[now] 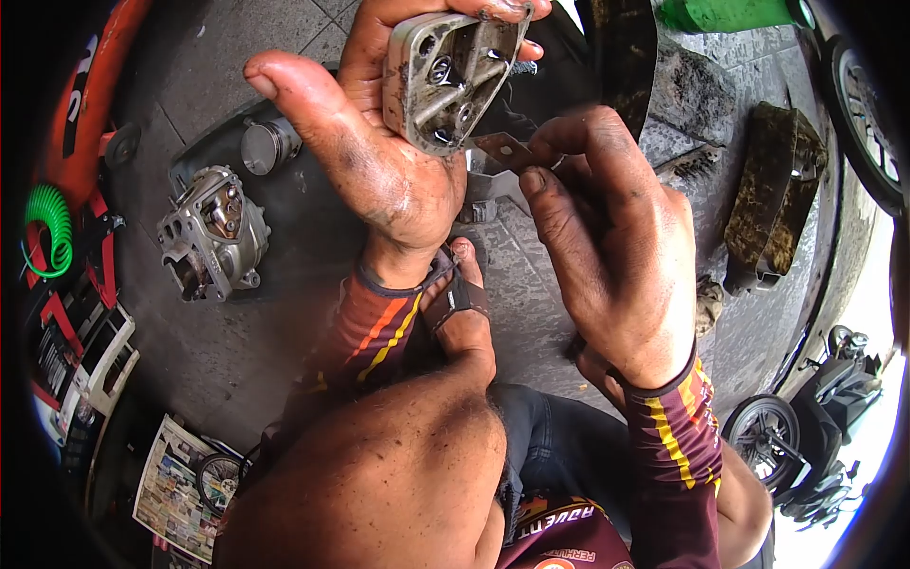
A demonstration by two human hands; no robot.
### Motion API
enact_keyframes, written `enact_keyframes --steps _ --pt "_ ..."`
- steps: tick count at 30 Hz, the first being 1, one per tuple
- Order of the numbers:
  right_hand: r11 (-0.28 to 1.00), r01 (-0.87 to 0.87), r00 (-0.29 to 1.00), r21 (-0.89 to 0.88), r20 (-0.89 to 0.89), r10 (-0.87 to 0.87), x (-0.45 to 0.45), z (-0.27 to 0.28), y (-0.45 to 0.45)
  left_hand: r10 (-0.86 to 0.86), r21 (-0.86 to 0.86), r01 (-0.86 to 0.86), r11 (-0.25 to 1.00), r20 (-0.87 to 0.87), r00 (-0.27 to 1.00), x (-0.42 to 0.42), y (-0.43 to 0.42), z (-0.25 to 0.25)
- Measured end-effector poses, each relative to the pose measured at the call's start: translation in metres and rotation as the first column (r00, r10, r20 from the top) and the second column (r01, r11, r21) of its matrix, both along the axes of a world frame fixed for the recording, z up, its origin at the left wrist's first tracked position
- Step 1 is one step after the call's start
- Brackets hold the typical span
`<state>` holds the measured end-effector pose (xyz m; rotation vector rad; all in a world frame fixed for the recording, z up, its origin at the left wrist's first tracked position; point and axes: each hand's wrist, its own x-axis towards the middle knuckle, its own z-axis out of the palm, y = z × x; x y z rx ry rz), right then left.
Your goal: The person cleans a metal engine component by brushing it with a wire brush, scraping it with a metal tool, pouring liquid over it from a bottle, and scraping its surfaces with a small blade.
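Note:
My left hand (393, 180) is palm up and grips a small cast-metal engine cover (406, 81), its hollow, oily inside turned toward the camera. The fingers curl behind and over the far edge of the cover, while the thumb stands apart. In a pinch between thumb and index finger, my right hand (626, 251) has a thin flat metal piece (500, 149) with a hole in it. That piece reaches to the cover's lower right rim; whether they touch I cannot tell. Grease darkens both hands.
On the left, a cylinder head (220, 237) and a piston (270, 147) lie at a dark tray (180, 173). A dirty metal box-shaped part (775, 190) sits on the tiled floor to the right. A green bottle (730, 13) lies at the top; motorcycles (825, 408) stand outside.

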<state>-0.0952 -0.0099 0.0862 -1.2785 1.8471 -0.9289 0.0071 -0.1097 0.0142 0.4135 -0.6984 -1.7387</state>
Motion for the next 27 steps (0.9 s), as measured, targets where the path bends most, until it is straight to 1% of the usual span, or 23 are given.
enact_keyframes --steps 4,6,7,8,9,10,11,12,14,15,16,17,18,20,21,22,23,26,27 --pt "0.998 -0.035 0.999 0.059 0.012 0.034 0.001 -0.005 0.001 -0.040 0.018 0.041 0.999 -0.043 0.998 -0.001 -0.002 0.003" --pt "1.000 -0.013 0.994 0.007 0.106 0.012 0.001 -0.009 0.000 -0.083 0.048 0.088 0.995 -0.087 0.993 -0.001 -0.005 0.005" --pt "0.997 -0.031 0.998 0.072 0.061 0.027 -0.003 -0.008 0.000 -0.103 0.078 0.113 0.990 -0.124 0.987 -0.002 -0.007 0.006" --pt "0.997 -0.030 0.998 0.071 0.061 0.026 -0.003 -0.012 -0.001 -0.117 0.126 0.139 0.982 -0.166 0.979 -0.003 -0.008 0.005" --pt "0.998 0.053 0.996 0.018 0.076 -0.054 -0.002 -0.018 0.000 -0.117 0.198 0.161 0.967 -0.217 0.969 -0.004 -0.009 0.006" --pt "0.994 0.108 0.988 0.021 0.109 -0.110 -0.003 -0.018 0.000 -0.087 0.318 0.178 0.931 -0.279 0.956 -0.003 -0.009 0.005" --pt "0.986 0.164 0.976 0.024 0.141 -0.165 -0.004 -0.017 -0.001 -0.093 0.331 0.168 0.928 -0.232 0.968 -0.001 -0.008 0.002" --pt "0.972 0.214 0.931 0.100 0.281 -0.234 -0.003 -0.012 -0.001 -0.092 0.330 0.167 0.929 -0.231 0.969 -0.001 -0.008 0.003" --pt "0.962 0.259 0.887 0.089 0.371 -0.273 -0.007 -0.022 -0.002 -0.172 0.350 0.311 0.884 -0.374 0.911 -0.001 -0.006 0.006" --pt "0.962 0.260 0.888 0.088 0.369 -0.274 -0.007 -0.028 -0.002 -0.160 0.366 0.276 0.889 -0.316 0.935 -0.002 -0.006 0.006" --pt "0.964 0.266 0.914 0.002 0.316 -0.253 -0.006 -0.034 -0.002 -0.159 0.365 0.274 0.890 -0.315 0.936 -0.002 -0.005 0.008" --pt "0.960 0.267 0.935 -0.084 0.262 -0.238 -0.004 -0.037 -0.002 -0.144 0.404 0.276 0.872 -0.327 0.934 -0.004 -0.003 0.011" --pt "0.960 0.268 0.935 -0.083 0.261 -0.239 -0.003 -0.039 -0.003 -0.129 0.441 0.279 0.853 -0.340 0.932 -0.005 -0.002 0.013" --pt "0.948 0.261 0.961 -0.180 0.139 -0.238 0.002 -0.040 -0.006 -0.130 0.446 0.276 0.852 -0.331 0.935 -0.003 -0.004 0.011" --pt "0.967 0.237 0.968 -0.088 0.104 -0.228 0.003 -0.035 -0.006 -0.132 0.423 0.248 0.871 -0.283 0.950 -0.001 -0.003 0.009" --pt "0.972 0.223 0.971 -0.070 0.104 -0.215 0.005 -0.034 -0.005 -0.133 0.397 0.220 0.891 -0.236 0.963 -0.001 -0.003 0.008" --pt "0.976 0.216 0.965 -0.035 0.163 -0.208 0.009 -0.034 -0.003 -0.089 0.422 0.198 0.885 -0.263 0.961 -0.002 -0.002 0.008" --pt "0.984 0.168 0.943 0.059 0.282 -0.178 0.019 -0.031 0.004 0.010 0.440 0.104 0.892 -0.249 0.968 -0.004 -0.003 0.006" --pt "0.981 0.176 0.932 0.081 0.308 -0.192 0.020 -0.034 0.004 -0.058 0.376 0.218 0.901 -0.393 0.918 0.003 -0.005 0.001"
